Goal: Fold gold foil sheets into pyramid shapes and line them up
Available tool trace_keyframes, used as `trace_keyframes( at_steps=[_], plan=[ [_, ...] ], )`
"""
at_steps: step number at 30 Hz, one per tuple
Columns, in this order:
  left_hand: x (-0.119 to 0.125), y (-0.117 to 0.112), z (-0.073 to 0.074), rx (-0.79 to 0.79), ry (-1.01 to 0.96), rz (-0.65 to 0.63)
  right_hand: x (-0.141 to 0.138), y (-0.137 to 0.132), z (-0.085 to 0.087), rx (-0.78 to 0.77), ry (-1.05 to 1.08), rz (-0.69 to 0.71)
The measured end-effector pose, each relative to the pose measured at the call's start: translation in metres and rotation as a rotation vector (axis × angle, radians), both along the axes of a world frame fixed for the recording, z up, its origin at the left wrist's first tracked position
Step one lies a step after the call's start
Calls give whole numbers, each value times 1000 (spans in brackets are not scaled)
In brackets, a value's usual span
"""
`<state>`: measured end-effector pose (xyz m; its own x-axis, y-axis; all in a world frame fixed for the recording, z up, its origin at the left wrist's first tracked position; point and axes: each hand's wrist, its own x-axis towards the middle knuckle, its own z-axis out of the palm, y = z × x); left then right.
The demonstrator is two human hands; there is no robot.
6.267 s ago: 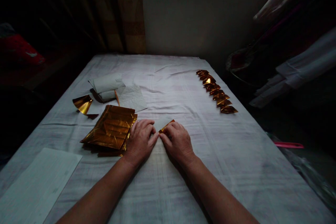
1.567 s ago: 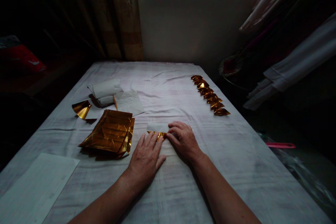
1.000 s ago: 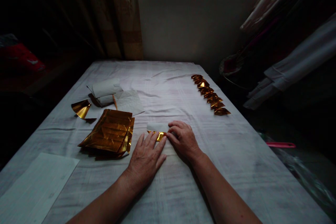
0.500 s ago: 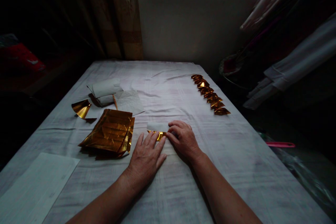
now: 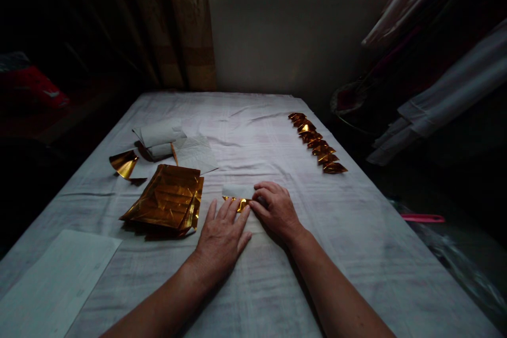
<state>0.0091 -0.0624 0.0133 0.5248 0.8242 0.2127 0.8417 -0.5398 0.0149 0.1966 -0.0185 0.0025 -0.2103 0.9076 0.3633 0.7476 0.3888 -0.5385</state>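
A small piece of gold foil paper (image 5: 242,204), white on its far part and gold along the folded near strip, lies flat on the cloth-covered table. My left hand (image 5: 222,229) rests on its near left side, palm down with fingers spread. At its right end is my right hand (image 5: 276,210), fingers curled, thumb and fingertips at the paper's edge; part of the paper is hidden there. Left of my hands sits a stack of gold foil sheets (image 5: 166,195). A row of folded gold foil pieces (image 5: 317,142) runs along the table's right side.
Curled pale sheets (image 5: 160,132) and a bent gold foil piece (image 5: 125,163) lie behind the stack. A white sheet (image 5: 59,280) covers the near left corner. Clothes (image 5: 455,90) hang beyond the right edge, above a pink handle (image 5: 423,218). A wall (image 5: 293,37) stands behind.
Both hands stay almost exactly where they were on the paper. The view has shifted very slightly; nothing was taken hold of or let go.
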Motion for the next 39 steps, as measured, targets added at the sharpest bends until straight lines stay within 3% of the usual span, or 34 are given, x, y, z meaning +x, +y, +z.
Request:
trace_keyframes(
  at_steps=[12,22,39],
  plan=[
    [0,1,-3,-2,2,-24,-5,7,-6,13,-8,-83],
    [0,2,-1,-33,6,-18,-4,1,-1,17,-33,-30],
    [0,2,-1,-16,4,-24,-8,1,-1,-10,-13,-73]
  ],
)
